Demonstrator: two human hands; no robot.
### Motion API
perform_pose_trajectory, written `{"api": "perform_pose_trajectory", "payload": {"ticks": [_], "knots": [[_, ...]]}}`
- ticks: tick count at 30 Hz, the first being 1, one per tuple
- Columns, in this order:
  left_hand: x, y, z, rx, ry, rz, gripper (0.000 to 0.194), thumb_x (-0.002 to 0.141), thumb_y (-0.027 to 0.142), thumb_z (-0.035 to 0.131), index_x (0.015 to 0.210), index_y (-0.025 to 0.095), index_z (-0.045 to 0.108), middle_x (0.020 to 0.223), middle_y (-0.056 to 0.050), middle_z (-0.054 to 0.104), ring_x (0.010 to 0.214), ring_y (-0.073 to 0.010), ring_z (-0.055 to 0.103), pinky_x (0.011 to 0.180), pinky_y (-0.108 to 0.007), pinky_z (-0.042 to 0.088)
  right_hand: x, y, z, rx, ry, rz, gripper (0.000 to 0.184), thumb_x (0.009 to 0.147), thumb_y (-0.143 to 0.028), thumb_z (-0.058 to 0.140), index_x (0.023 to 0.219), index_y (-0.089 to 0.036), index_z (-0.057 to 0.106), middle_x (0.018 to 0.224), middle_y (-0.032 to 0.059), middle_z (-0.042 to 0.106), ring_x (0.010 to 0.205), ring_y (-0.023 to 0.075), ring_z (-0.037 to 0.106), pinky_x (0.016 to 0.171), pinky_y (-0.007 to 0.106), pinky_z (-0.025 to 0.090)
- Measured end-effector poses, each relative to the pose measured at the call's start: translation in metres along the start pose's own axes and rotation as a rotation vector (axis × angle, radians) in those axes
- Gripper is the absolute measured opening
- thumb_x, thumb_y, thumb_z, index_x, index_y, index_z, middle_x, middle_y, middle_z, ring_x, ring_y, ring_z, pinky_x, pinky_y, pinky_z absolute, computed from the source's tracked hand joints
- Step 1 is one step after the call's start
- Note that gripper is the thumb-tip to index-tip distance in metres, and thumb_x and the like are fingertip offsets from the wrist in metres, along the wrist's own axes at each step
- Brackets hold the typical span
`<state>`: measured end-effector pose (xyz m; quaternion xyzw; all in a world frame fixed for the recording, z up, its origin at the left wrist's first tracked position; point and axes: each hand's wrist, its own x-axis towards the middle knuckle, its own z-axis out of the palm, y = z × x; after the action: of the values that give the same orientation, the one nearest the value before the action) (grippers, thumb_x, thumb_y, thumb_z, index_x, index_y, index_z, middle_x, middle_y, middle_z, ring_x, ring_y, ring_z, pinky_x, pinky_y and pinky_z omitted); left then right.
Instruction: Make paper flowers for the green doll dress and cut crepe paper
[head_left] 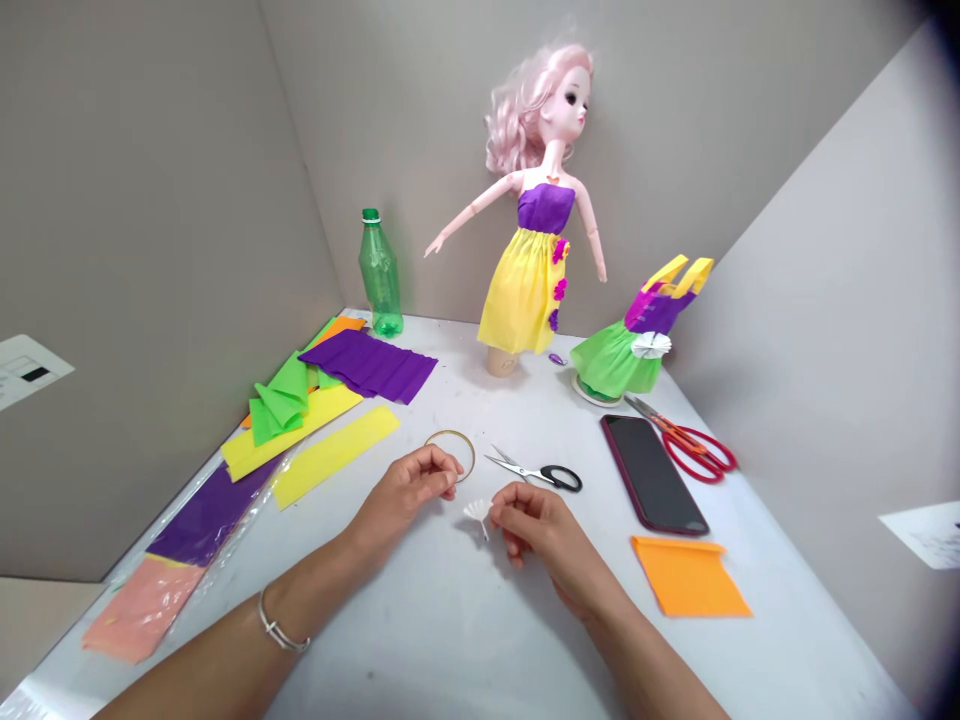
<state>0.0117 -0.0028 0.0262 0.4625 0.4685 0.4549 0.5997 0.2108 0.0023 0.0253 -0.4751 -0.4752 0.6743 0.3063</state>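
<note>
My right hand (536, 530) pinches a small white pleated paper fan (475, 515) at its narrow end. My left hand (409, 490) is curled with its fingertips together, and I see nothing held in them. Just behind those fingertips stands a thin tan ring (454, 452), possibly a nearly finished tape roll, and I cannot tell whether they touch it. Small scissors with black handles (536, 470) lie to the far side of the fan. A silver bangle (281, 632) circles my left wrist.
Strips of purple, yellow, green and peach crepe paper (371, 365) cover the left of the white table (420, 640). A doll in a paper dress (529, 270), a green bottle (381, 278), a small paper dress (637, 340), a phone (652, 475), red scissors (690, 445) and orange paper (688, 577) stand beyond or right.
</note>
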Motion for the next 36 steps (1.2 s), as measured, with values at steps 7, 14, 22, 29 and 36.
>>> {"api": "perform_pose_trajectory", "payload": {"ticks": [7, 14, 22, 29, 36], "knots": [[0.001, -0.001, 0.001, 0.283, 0.0, 0.097, 0.011, 0.082, 0.029, 0.061, 0.079, 0.02, 0.057, 0.082, -0.001, 0.059, 0.076, -0.0161, 0.054, 0.074, -0.026, 0.041, 0.004, 0.014, 0.004, -0.266, 0.085, -0.041, 0.008, 0.076, -0.022, 0.055, 0.068, -0.02, 0.057, 0.049, -0.0057, 0.053, 0.037, 0.009, 0.042, 0.038, 0.021, 0.03], [0.0, -0.001, 0.0, 0.605, 0.055, 0.296, 0.008, 0.083, 0.016, 0.053, 0.078, 0.021, 0.055, 0.087, -0.001, 0.058, 0.081, -0.0164, 0.054, 0.079, -0.027, 0.042, 0.005, 0.019, 0.001, -0.438, 0.146, -0.12, 0.018, 0.086, -0.028, 0.048, 0.071, -0.021, 0.055, 0.059, -0.0022, 0.059, 0.039, 0.0109, 0.048, 0.042, 0.023, 0.034], [0.005, -0.002, -0.011, 0.811, 0.077, 0.405, 0.015, 0.084, 0.011, 0.05, 0.088, 0.023, 0.06, 0.096, -0.003, 0.06, 0.095, -0.0202, 0.055, 0.087, -0.032, 0.042, 0.005, 0.021, -0.012, -0.599, 0.179, -0.205, 0.014, 0.09, -0.029, 0.044, 0.081, -0.024, 0.053, 0.057, -0.003, 0.057, 0.044, 0.0142, 0.047, 0.049, 0.026, 0.031], [0.006, -0.006, -0.019, 1.047, -0.053, 0.391, 0.025, 0.078, 0.008, 0.051, 0.097, 0.022, 0.059, 0.105, -0.005, 0.061, 0.101, -0.025, 0.051, 0.089, -0.038, 0.041, 0.005, 0.014, -0.014, -0.68, 0.237, -0.256, 0.01, 0.091, -0.029, 0.042, 0.086, -0.026, 0.051, 0.061, -0.0034, 0.052, 0.053, 0.0163, 0.045, 0.054, 0.028, 0.03], [0.007, 0.0, -0.035, 1.101, -0.112, 0.371, 0.04, 0.069, -0.001, 0.044, 0.098, 0.022, 0.058, 0.108, -0.005, 0.059, 0.103, -0.0246, 0.049, 0.091, -0.038, 0.04, 0.003, 0.009, -0.013, -0.704, 0.273, -0.271, 0.01, 0.092, -0.028, 0.041, 0.087, -0.026, 0.05, 0.064, -0.0029, 0.054, 0.059, 0.0176, 0.046, 0.057, 0.028, 0.031]]}}
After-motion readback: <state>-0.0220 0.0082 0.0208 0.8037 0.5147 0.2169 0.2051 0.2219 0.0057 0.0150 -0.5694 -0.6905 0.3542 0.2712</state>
